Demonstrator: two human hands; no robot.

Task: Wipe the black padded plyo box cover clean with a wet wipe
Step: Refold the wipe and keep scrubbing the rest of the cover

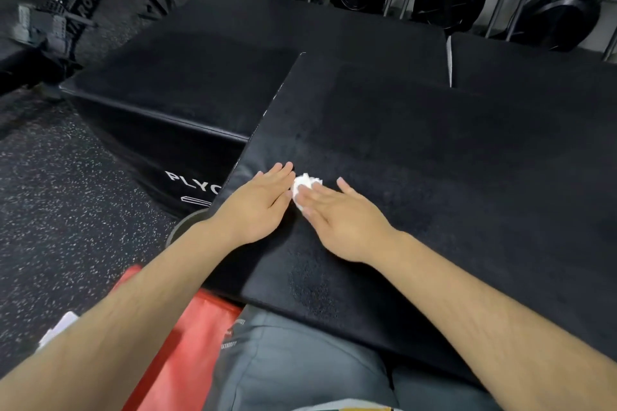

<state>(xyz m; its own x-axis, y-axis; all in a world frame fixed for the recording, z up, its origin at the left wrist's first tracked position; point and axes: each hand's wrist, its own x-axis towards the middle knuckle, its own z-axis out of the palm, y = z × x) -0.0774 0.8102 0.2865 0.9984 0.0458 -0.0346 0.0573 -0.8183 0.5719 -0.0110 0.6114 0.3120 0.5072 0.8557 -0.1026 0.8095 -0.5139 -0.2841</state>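
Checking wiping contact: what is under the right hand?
A crumpled white wet wipe pokes out beneath the straight fingers of the right hand, on the black cover. The part under the fingers is hidden.

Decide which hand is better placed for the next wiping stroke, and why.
Right: the right hand lays its fingers on the wet wipe, pressing it to the plyo box cover; the left hand rests flat beside it.

Wet wipe (304,184) on the plyo box cover (434,160), under the right hand (340,223), left hand (257,207) just left of it.
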